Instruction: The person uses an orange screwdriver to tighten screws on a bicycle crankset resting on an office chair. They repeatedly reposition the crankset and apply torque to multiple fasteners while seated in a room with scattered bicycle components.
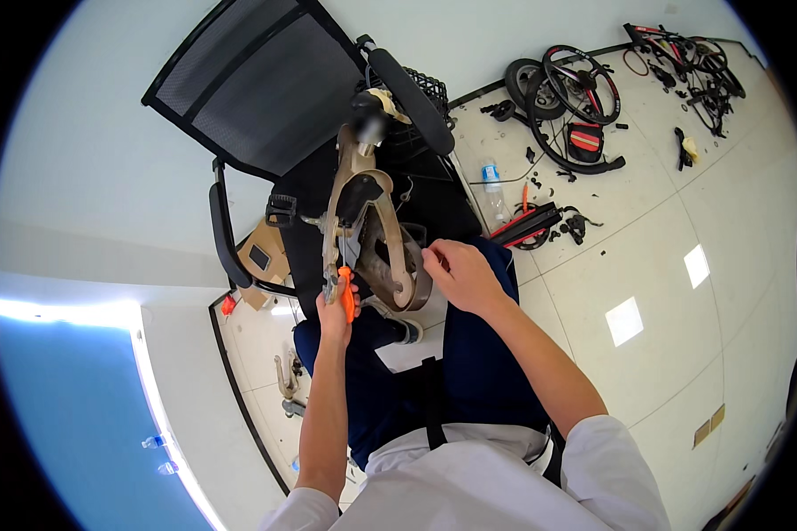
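1. Left hand [335, 305] is closed around pliers with orange handles [347, 292], nose up against the lower end of the tan bike frame [363, 221].
2. The frame rests on the lap, its long axis running up and away toward the office chair [257, 88].
3. Right hand [456, 270], fingers loosely curled and empty, sits just right of the frame. The left is nearer.

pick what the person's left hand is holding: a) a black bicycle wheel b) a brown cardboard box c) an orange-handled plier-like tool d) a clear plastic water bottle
c: the left hand grips the orange-handled plier-like tool against the tan metal bicycle frame part, while the clear plastic water bottle and the black bicycle wheel lie on the tiled floor and the brown cardboard box sits by the black mesh office chair.
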The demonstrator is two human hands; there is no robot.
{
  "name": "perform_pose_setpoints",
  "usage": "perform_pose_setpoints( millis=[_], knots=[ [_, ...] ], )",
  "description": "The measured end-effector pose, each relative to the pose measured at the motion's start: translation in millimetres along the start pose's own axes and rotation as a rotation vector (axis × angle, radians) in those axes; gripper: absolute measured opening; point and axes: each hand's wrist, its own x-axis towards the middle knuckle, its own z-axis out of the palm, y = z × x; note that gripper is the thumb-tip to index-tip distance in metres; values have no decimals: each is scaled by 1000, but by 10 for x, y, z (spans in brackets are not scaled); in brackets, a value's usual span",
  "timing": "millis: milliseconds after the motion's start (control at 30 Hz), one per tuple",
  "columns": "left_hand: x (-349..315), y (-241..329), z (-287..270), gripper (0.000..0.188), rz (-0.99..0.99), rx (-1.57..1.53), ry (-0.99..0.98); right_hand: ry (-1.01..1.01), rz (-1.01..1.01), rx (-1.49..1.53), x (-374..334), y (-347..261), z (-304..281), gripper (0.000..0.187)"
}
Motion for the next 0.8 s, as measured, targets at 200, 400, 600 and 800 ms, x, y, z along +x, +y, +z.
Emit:
perform_pose_setpoints(
  millis=[200,400,600,800],
  knots=[
    [1,-31,-35,27,-17,20,14,-2,-4,0,4,0,-3,31],
    [-12,-18,-25,27,-7,32,5,-9,5,-1,1,9,8,30],
    [-14,-19,-12,26,2,31,26,-12,2,-16,9,-7,4,30],
    [5,-33,-24,33,29,-6,4,-17,7,-12,9,-15,-5,29]
  ],
)
